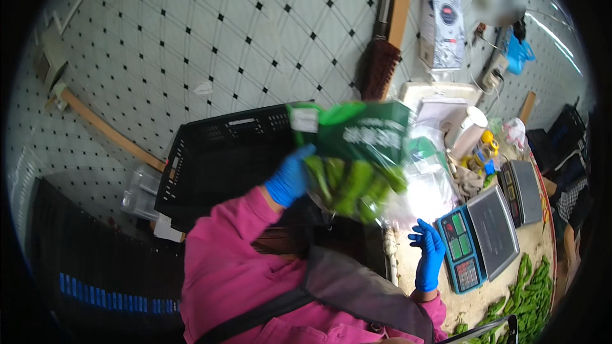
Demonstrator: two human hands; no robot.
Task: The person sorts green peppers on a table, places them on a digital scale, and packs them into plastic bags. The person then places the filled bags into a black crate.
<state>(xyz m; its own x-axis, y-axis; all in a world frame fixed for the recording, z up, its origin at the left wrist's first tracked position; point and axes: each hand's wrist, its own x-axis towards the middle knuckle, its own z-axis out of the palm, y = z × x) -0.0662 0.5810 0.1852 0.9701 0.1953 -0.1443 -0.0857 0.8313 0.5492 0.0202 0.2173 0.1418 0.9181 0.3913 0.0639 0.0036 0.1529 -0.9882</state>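
My left hand [291, 177], in a blue glove, grips the left side of a clear plastic bag of green peppers [350, 185]. The bag has a dark green printed band across its top and hangs beside the right end of a black plastic crate [185, 185]. My right hand [428, 256], also blue-gloved, holds nothing, its fingers apart. It is close to the left edge of a digital scale [462, 251] with a blue keypad panel and a flat metal pan [494, 232].
Loose green peppers [526, 296] are heaped on the table [456, 311] at the lower right. A second scale [521, 191] stands farther back. Clear plastic bags [424, 200], a white cup-like roll [468, 130] and tape rolls [486, 146] crowd the back. A brush [380, 67] leans on the wall.
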